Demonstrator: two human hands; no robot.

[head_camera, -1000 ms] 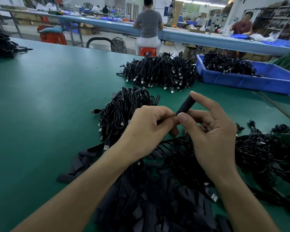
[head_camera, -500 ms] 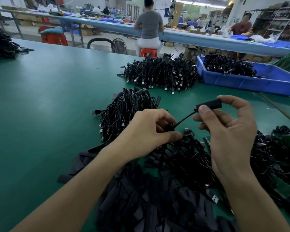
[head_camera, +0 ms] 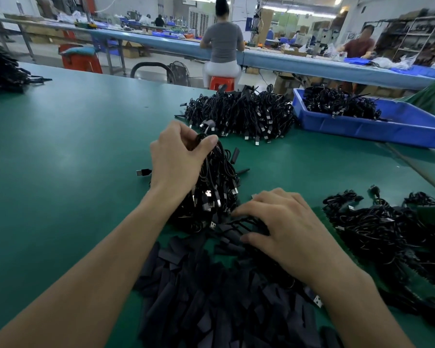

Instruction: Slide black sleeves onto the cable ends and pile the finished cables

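Here the left hand [head_camera: 176,156] grips a looped cable [head_camera: 201,137] on top of the middle pile [head_camera: 219,187] on the green bench [head_camera: 73,146]. The right hand [head_camera: 284,229] lies open, fingers spread, on black sleeves [head_camera: 206,297] in front of that pile (most lie flat, long sides pointing toward it). Behind the pile sits a bigger heap [head_camera: 239,114]. Farther right is a blue tray [head_camera: 377,130].

sleeves [head_camera: 211,297] nearest; cable pile [head_camera: 216,182] behind; tray [head_camera: 377,126] far right.
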